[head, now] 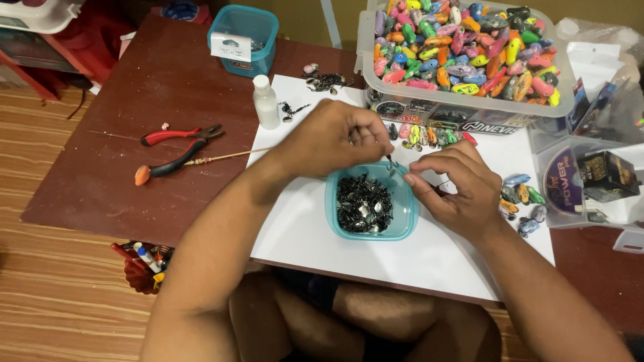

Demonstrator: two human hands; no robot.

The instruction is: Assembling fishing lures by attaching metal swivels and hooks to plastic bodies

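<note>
Above teal tub (408, 201) of dark metal hooks on white tabletop (302, 228): left hand (332, 137) pinches small hook (389, 161), shank hanging downward; right hand (453, 184), fingers nearly closed, just right of hook, nearer tub's rim.

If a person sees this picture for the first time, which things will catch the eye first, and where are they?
The clear bin at the top right, heaped with bright fishing lures, stands out first. At the centre, the left hand and right hand meet above a small teal tub of dark metal hooks, pinching a tiny piece. Red-handled pliers lie to the left on the brown table.
</note>
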